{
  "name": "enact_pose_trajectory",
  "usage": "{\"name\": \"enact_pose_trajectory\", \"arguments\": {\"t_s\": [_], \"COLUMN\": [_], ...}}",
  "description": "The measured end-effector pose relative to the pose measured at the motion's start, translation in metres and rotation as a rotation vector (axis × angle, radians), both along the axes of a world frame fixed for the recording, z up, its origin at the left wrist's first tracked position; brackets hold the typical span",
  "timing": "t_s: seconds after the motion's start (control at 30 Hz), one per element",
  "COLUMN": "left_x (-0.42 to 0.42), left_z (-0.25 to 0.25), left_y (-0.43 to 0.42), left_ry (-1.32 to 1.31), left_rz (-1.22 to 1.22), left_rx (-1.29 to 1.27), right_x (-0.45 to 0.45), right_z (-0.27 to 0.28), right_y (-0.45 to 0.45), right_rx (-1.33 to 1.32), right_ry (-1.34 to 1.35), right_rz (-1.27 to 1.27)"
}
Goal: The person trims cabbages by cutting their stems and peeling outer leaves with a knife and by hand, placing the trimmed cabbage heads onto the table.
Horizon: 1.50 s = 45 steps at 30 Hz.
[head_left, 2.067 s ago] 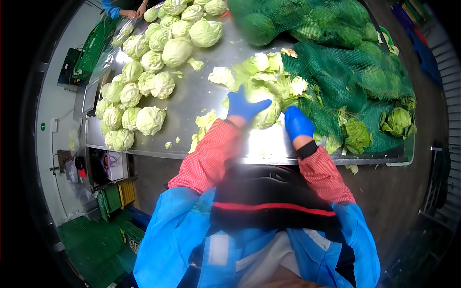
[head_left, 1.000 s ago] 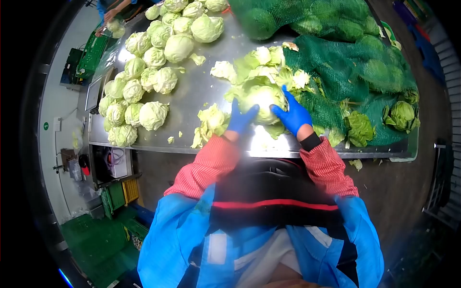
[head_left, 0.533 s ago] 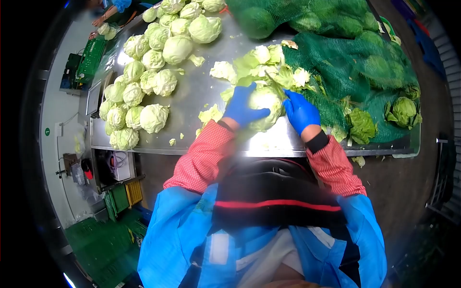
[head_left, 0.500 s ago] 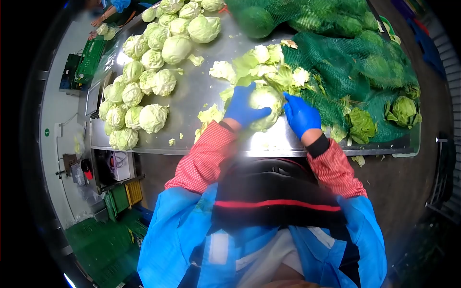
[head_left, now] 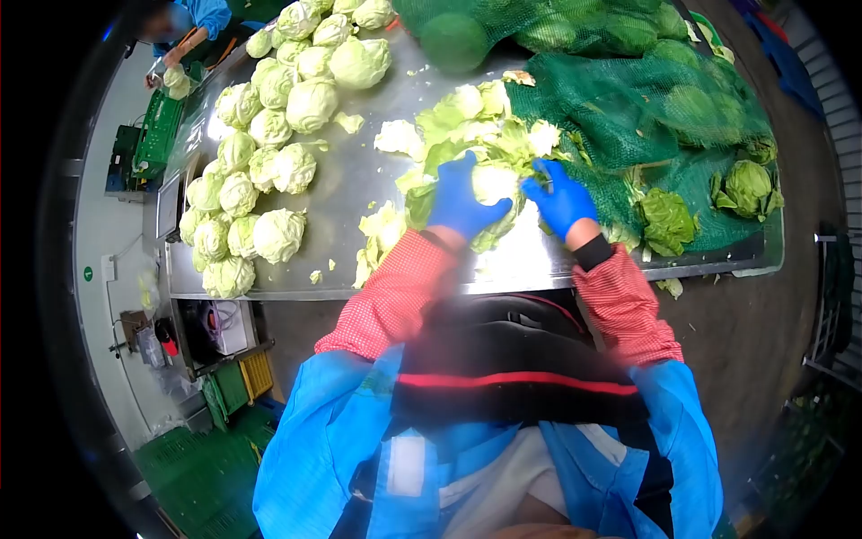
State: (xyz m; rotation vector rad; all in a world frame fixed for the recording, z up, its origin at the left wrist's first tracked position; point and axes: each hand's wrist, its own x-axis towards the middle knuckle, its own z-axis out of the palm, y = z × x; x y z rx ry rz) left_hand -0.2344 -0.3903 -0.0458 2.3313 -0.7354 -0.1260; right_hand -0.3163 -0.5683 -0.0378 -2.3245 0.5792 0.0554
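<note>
Cabbage point(head_left: 493, 184) on table point(head_left: 346, 220) nr. front edge, held under spread L hand point(head_left: 464, 202); R hand point(head_left: 563, 199) half-curled just beside, grip can't be told. Est. part done: pale heads point(head_left: 312, 103) piled L, netted heads point(head_left: 628, 36) remaining R, this one unfinished. Wall sign point(head_left: 88, 273) illegible; no brands/labels readable.

Your broad grey metal tabletop point(head_left: 359, 198): smooth, glossy, white glare toward near edge. Your left hand point(head_left: 462, 201) and right hand point(head_left: 566, 201): smooth blue rubbery-looking gloves point(head_left: 455, 216). Your round pale-green cabbage point(head_left: 493, 185) between them: smooth, slightly waxy. Pale-green cabbage heap point(head_left: 278, 235) at left: wrinkled, leafy, soft sheen. Dark-green net point(head_left: 593, 112) at right: open mesh, plastic-looking. Your red-and-white checked sleeves point(head_left: 388, 295): matt cloth. Your bright-blue jacket point(head_left: 314, 440): smooth, light-sheened fabric. Green crate point(head_left: 159, 133) far left: hard plastic.
</note>
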Motion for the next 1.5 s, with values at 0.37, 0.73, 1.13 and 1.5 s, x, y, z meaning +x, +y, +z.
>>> {"name": "enact_pose_trajectory", "arguments": {"t_s": [0.37,0.73,1.13,1.5], "left_x": [0.013,0.007,0.003,0.015], "left_z": [-0.016,-0.020,-0.031,-0.008], "left_y": [0.084,0.071,0.081,0.067], "left_ry": [0.491,0.565,0.235,0.283], "left_rz": [-0.176,0.099,-0.113,-0.264], "left_rx": [-0.417,-0.392,-0.401,-0.125], "right_x": [0.022,0.031,0.031,0.009], "right_z": [-0.043,-0.020,-0.080,0.048], "right_y": [0.013,0.032,0.013,0.048], "right_rx": [0.070,0.353,-0.025,-0.151], "right_ry": [0.035,-0.023,0.220,-0.147], "right_rz": [0.119,0.274,0.129,0.338]}}
